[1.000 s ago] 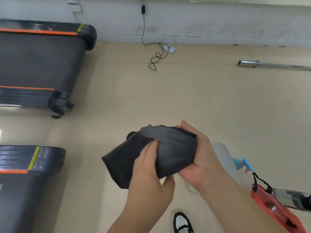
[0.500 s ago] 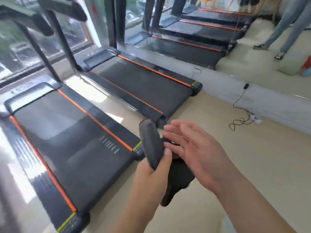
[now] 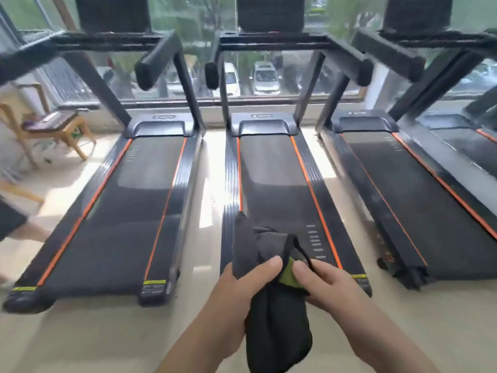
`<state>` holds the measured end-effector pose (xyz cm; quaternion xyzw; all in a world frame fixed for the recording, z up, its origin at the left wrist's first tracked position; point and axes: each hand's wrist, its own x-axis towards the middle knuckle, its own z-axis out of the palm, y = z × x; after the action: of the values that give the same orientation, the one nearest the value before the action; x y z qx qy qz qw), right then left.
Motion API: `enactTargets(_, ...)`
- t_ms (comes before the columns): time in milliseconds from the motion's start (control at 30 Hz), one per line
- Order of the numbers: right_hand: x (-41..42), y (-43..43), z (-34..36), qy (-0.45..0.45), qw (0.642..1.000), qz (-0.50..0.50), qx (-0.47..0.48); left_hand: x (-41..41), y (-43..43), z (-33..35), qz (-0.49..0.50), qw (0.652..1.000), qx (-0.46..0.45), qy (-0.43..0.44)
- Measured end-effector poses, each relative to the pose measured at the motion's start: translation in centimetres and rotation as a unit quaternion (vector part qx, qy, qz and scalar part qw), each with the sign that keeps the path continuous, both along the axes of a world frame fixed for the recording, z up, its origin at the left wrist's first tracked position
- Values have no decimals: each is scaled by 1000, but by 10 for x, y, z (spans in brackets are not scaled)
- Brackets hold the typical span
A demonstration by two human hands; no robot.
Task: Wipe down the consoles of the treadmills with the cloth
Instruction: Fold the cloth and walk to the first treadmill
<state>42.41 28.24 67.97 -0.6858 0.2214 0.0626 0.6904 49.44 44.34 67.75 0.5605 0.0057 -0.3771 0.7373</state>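
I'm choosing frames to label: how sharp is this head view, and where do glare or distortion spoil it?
Head view: left hand, right hand and cloth fairly sharp; wooden chair and left edge smeared by motion blur; sunlight glares on the floor between treadmills; wide-angle lens splays the outer treadmills.

cloth (image 3: 274, 319) looks like soft matt dark fabric, treadmills (image 3: 279, 184) have matt rubbery belts with glossy plastic rails, floor (image 3: 107, 340) is smooth and shiny

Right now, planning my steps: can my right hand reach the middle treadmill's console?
Probably not. The console stands at the far end of the belt; the right hand pinches the cloth at the near end. Nothing blocks the way, though.
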Motion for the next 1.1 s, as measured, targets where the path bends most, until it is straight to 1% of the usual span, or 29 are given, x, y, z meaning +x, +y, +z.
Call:
enactTargets(67,46,49,-5,-23,996,-60,-55,37,48,0,58,998,14,8)
enactTargets(133,92,96,-6,-59,988,-85,-114,75,93,0,105,994,28,12)
enactTargets(167,114,119,-4,-76,987,-77,-122,93,113,0,121,992,33,15)
enactTargets(300,193,197,-4,-99,985,23,-141,157,180,-2,166,984,40,45)
enactTargets(367,232,225,-6,-120,981,28,-147,187,207,0,179,981,33,68)
enactTargets(467,292,247,-1,-138,985,5,-104,232,245,7,224,972,38,66)
enactTargets(533,332,256,8,-121,991,-30,-58,260,264,19,243,967,38,69)
enactTargets(600,374,264,12,-85,995,-34,-40,291,278,25,267,960,31,76)
enactTargets(700,433,277,6,-27,999,19,-43,344,285,28,315,942,9,112)
enactTargets(767,472,287,0,16,996,69,-45,381,286,32,336,935,-12,113)
enactTargets(800,494,289,-3,38,994,100,-33,402,286,34,337,935,-24,107)
enactTargets(867,538,289,-4,72,984,160,30,444,286,41,332,938,-44,88)
enactTargets(900,560,287,-3,75,978,184,62,463,284,48,329,940,-47,78)
enactTargets(967,602,286,9,52,971,201,118,506,286,56,316,946,-51,60)
enactTargets(1033,643,284,28,27,970,181,159,549,288,65,302,951,-30,58)
enactTargets(1100,682,282,44,0,973,158,166,591,290,71,285,956,1,62)
